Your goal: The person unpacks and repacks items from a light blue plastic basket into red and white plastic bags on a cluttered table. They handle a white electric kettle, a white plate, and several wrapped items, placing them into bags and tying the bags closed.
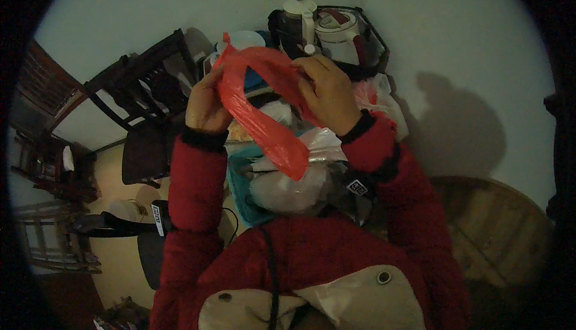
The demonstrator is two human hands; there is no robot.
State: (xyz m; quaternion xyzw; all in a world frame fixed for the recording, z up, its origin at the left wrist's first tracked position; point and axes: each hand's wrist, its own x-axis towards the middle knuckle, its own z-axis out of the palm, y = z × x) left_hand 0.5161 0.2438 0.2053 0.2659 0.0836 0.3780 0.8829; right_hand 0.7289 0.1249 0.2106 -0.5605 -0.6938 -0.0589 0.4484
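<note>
A red plastic bag is stretched between my two hands, twisted into a loop with its lower part hanging down. My left hand is closed on the bag's left side, the fingers partly behind the plastic. On the other side my right hand pinches the bag near its upper right edge. Below the hanging end sits a teal basket with clear and white plastic bags in it. What those bags contain is hard to make out.
Behind my hands, a dark tray bears a white-lidded jug and a white kettle. Dark wooden chairs stand at the left. A round wooden tabletop leans by the wall at right.
</note>
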